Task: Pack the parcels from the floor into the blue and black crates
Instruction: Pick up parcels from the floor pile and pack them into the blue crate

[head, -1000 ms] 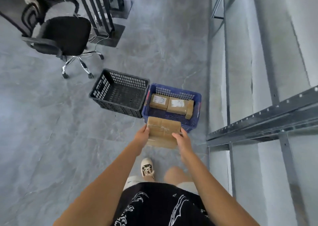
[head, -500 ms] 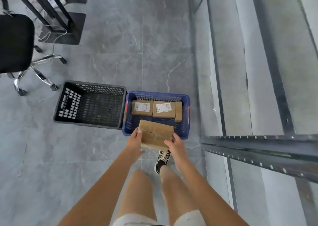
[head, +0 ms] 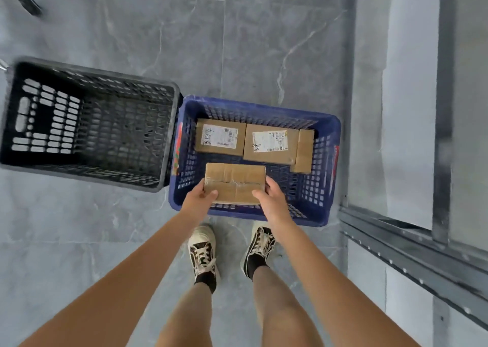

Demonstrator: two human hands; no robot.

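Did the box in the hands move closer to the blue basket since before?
Yes. The held parcel was short of the blue crate's near rim; now it's forward over the crate, near the labelled parcels.

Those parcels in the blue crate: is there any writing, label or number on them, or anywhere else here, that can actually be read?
Left parcel, white label: handwriting and print, too blurred to read.
Middle parcel, white label: handwritten mark, perhaps "87", uncertain; barcode and print too small.
Narrow parcel at the right: no label shows.
Held parcel, between left hand and right hand: tape only.
Blue crate, stickers on its walls: unreadable.
Black crate: none.
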